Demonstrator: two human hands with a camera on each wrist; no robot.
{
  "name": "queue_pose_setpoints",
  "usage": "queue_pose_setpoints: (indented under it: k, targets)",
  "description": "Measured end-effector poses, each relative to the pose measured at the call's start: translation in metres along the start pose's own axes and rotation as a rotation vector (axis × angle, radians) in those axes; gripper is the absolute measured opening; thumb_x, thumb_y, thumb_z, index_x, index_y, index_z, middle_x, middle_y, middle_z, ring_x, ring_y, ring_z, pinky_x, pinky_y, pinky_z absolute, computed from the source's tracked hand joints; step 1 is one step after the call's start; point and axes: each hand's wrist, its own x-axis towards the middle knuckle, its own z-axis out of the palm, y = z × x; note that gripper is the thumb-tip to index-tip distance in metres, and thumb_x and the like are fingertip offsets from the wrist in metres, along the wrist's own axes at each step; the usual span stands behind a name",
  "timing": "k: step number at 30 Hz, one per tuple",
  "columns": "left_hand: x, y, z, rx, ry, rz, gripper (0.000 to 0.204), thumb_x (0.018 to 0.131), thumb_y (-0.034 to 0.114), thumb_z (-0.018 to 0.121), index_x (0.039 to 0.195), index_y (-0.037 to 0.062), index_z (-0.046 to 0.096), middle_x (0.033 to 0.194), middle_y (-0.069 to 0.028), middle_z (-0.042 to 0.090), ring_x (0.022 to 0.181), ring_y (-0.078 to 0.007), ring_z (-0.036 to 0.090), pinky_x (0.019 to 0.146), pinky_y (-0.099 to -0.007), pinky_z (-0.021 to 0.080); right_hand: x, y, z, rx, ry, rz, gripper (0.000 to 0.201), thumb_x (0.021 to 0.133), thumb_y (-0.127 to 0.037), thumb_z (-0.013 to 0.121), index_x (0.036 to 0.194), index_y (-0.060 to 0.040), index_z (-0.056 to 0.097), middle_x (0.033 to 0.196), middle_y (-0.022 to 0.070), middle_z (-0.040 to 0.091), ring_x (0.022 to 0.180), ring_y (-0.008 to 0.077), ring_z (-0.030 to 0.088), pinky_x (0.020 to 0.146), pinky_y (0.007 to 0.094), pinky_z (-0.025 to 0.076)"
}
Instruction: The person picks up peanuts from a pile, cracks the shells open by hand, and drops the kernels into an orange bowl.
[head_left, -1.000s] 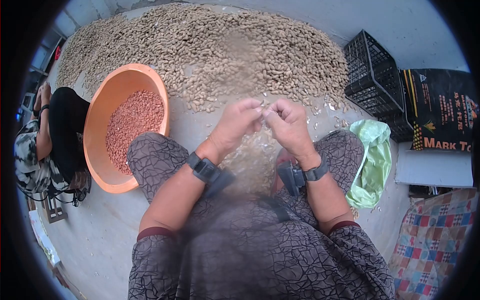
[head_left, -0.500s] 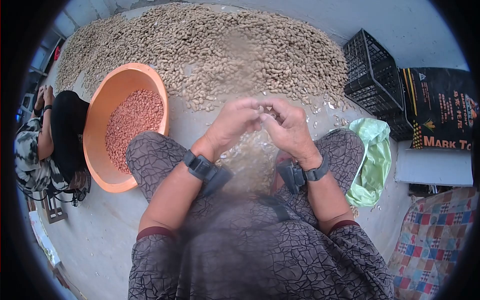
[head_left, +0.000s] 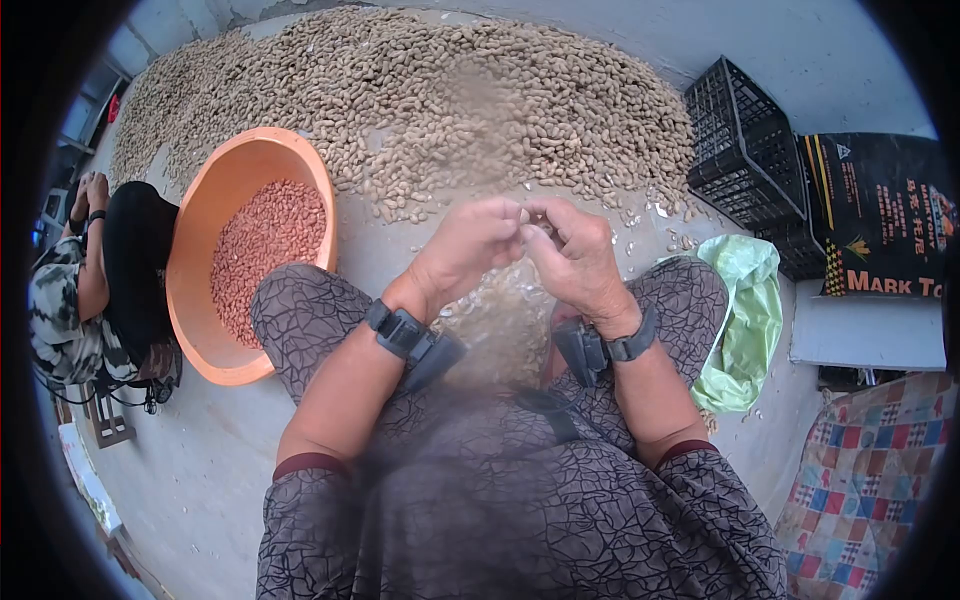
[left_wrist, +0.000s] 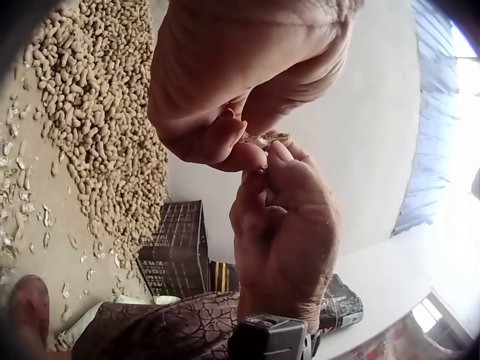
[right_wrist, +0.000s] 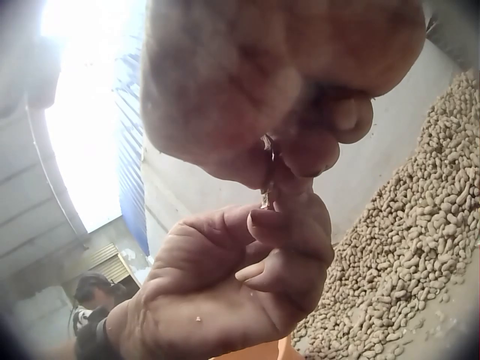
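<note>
Pinching a small peanut shell between them, the left hand and right hand meet at one o'clock of the head view's centre, fingertips clamped on it; peanuts lie heaped at twelve; an orange basin of reddish kernels sits past nine; a black sack before three reads "MARK TO", cut off, beneath "马克·托尼".

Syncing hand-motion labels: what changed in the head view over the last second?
On the bare right hand, thumb and forefinger spread further apart; the bare left hand shifted slightly left. No pickup or release is clear. The orange plastic basin, tan heap of unshelled peanuts and pale-green plastic bag stayed put.
</note>
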Motion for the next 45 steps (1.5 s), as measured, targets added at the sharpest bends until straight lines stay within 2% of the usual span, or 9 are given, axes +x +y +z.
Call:
queue_pose_setpoints:
  k: [6, 9, 11, 20, 25, 29, 35, 42, 45]
  targets:
    - [0.000, 0.004, 0.003, 0.059, 0.127, -0.055, 0.015, 0.087, 0.008, 0.049, 0.095, -0.0012, 0.057, 0.071, -0.0017, 0.055, 0.055, -0.0065, 0.047, 0.046, -0.0164, 0.034, 0.002, 0.021, -0.005, 0.059, 0.073, 0.215, 0.012, 0.081, -0.002, 0.054, 0.090, 0.0011, 0.060, 0.071, 0.0093, 0.063, 0.060, 0.0133, 0.060, 0.052, 0.0261, 0.047]
    - [-0.002, 0.011, -0.004, 0.068, 0.231, 0.010, 0.017, 0.090, 0.012, 0.049, 0.094, -0.0010, 0.058, 0.068, -0.0002, 0.054, 0.052, -0.0042, 0.045, 0.043, -0.0149, 0.031, 0.010, 0.028, -0.012, 0.115, 0.054, 0.262, 0.027, 0.090, -0.023, 0.051, 0.089, 0.0019, 0.060, 0.063, 0.0036, 0.058, 0.049, 0.0044, 0.046, 0.043, 0.0187, 0.032]
    - [-0.003, 0.013, -0.004, 0.100, 0.237, 0.045, 0.020, 0.091, 0.016, 0.049, 0.094, -0.0011, 0.059, 0.063, 0.0020, 0.051, 0.050, -0.0029, 0.042, 0.042, -0.0142, 0.030, 0.016, 0.007, -0.016, 0.156, -0.028, 0.695, 0.051, 0.093, -0.044, 0.038, 0.090, 0.0028, 0.058, 0.062, 0.0053, 0.057, 0.043, 0.0055, 0.043, 0.039, 0.0199, 0.030]
    - [-0.006, -0.011, 0.023, 0.723, 0.009, 0.083, 0.022, 0.087, 0.015, 0.055, 0.104, 0.0030, 0.063, 0.072, 0.0058, 0.059, 0.053, 0.0001, 0.043, 0.048, -0.0154, 0.036, 0.009, 0.016, 0.003, 0.379, -0.041, 0.857, 0.065, 0.091, -0.057, 0.029, 0.098, 0.0017, 0.056, 0.067, 0.0057, 0.057, 0.042, 0.0060, 0.038, 0.037, 0.0200, 0.026]
    - [-0.005, -0.013, 0.027, 0.850, 0.064, 0.105, 0.021, 0.087, 0.011, 0.053, 0.101, -0.0003, 0.064, 0.073, 0.0046, 0.060, 0.054, -0.0002, 0.046, 0.049, -0.0169, 0.039, 0.006, 0.015, 0.006, 0.444, -0.147, 0.833, 0.055, 0.093, -0.051, 0.030, 0.097, -0.0011, 0.052, 0.073, 0.0062, 0.057, 0.057, 0.0096, 0.048, 0.045, 0.0211, 0.035]
    - [-0.006, -0.002, 0.022, 0.388, 0.070, 0.087, 0.019, 0.089, 0.012, 0.051, 0.098, -0.0014, 0.061, 0.072, 0.0003, 0.059, 0.054, -0.0013, 0.046, 0.045, -0.0152, 0.035, 0.009, 0.028, -0.004, 0.806, -0.149, 0.716, 0.049, 0.092, -0.045, 0.042, 0.103, 0.0003, 0.056, 0.075, 0.0027, 0.057, 0.060, 0.0059, 0.052, 0.045, 0.0164, 0.036]
    - [-0.004, -0.002, 0.011, -0.008, 0.047, 0.041, 0.018, 0.090, 0.014, 0.049, 0.102, 0.0008, 0.054, 0.072, -0.0018, 0.055, 0.054, -0.0035, 0.046, 0.043, -0.0137, 0.032, 0.014, 0.007, -0.020, 0.534, -0.210, 0.524, 0.031, 0.082, -0.020, 0.063, 0.105, 0.0002, 0.056, 0.080, 0.0024, 0.061, 0.066, 0.0049, 0.056, 0.051, 0.0160, 0.041]
    - [-0.002, -0.001, 0.007, -0.180, -0.002, 0.011, 0.018, 0.089, 0.014, 0.051, 0.103, 0.0017, 0.051, 0.079, -0.0031, 0.057, 0.060, -0.0042, 0.049, 0.044, -0.0145, 0.034, 0.009, 0.006, -0.010, 0.504, -0.073, 0.348, 0.027, 0.079, -0.014, 0.067, 0.100, -0.0008, 0.058, 0.082, 0.0017, 0.062, 0.068, 0.0039, 0.055, 0.055, 0.0157, 0.041]
    - [-0.002, -0.002, 0.012, -0.056, 0.025, 0.046, 0.018, 0.089, 0.013, 0.052, 0.103, 0.0017, 0.051, 0.079, -0.0023, 0.056, 0.061, -0.0042, 0.049, 0.046, -0.0143, 0.035, 0.009, 0.014, -0.008, 0.415, -0.035, 0.342, 0.022, 0.077, 0.001, 0.062, 0.097, 0.0064, 0.056, 0.088, 0.0102, 0.061, 0.076, 0.0123, 0.061, 0.065, 0.0223, 0.051]
